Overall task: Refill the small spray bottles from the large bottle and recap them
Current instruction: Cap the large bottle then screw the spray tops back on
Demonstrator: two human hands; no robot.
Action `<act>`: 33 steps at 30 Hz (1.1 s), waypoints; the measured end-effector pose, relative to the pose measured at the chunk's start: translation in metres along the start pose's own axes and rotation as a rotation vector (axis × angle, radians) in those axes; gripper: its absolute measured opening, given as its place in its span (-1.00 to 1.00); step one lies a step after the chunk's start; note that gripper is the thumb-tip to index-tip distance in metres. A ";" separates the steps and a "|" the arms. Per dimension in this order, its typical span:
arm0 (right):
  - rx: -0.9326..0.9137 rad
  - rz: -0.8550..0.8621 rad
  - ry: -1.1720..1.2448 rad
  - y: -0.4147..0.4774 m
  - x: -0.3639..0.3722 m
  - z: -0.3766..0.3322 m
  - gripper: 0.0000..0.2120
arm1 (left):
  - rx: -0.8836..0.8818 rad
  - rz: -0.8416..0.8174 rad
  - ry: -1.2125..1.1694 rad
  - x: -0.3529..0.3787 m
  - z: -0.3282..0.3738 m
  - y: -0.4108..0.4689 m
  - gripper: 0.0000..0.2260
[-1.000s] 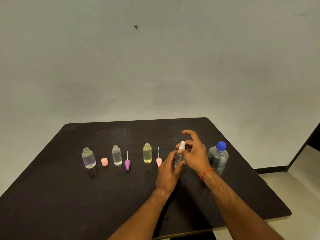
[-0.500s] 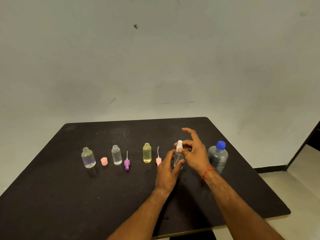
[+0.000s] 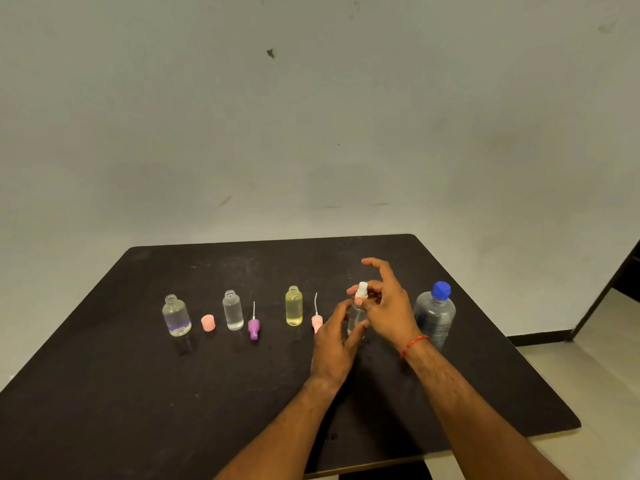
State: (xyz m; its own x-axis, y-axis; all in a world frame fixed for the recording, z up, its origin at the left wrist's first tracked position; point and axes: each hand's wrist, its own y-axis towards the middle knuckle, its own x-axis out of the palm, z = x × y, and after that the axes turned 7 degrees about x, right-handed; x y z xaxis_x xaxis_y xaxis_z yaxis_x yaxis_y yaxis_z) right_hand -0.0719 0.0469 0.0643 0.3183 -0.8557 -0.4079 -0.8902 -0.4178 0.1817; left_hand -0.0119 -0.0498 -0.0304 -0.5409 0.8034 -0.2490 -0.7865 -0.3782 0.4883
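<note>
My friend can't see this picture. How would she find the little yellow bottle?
Start at the big bottle with the blue cap on the right of the black table, then go left past the two hands. The yellow bottle stands upright there with no cap, beside a pink sprayer top. It is the only bottle with yellow liquid; the others look clear.

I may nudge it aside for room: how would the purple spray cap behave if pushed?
The purple spray cap probably slides easily, being small plastic. Standing on a narrow base with its thin tube upright, it may tip, then roll.
</note>
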 end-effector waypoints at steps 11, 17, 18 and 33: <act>-0.030 0.197 0.008 -0.004 0.010 -0.002 -0.30 | -0.021 -0.021 -0.005 0.001 0.002 -0.001 -0.61; -0.030 0.231 -0.003 -0.004 0.013 0.005 -0.39 | -0.043 -0.023 0.009 0.000 0.004 -0.001 -0.60; -0.027 0.219 -0.018 -0.004 0.014 0.008 -0.46 | -0.047 -0.016 0.023 0.000 0.005 -0.001 -0.68; 0.048 0.267 -0.036 0.025 0.029 0.025 -0.69 | -0.127 0.075 0.116 -0.003 0.004 0.003 -0.50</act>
State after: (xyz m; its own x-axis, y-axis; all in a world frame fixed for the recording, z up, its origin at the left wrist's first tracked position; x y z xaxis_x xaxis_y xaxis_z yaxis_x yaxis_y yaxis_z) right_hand -0.0935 0.0194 0.0346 0.0594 -0.9219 -0.3829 -0.9558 -0.1632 0.2446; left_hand -0.0118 -0.0514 -0.0252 -0.6244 0.7150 -0.3145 -0.7701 -0.4959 0.4013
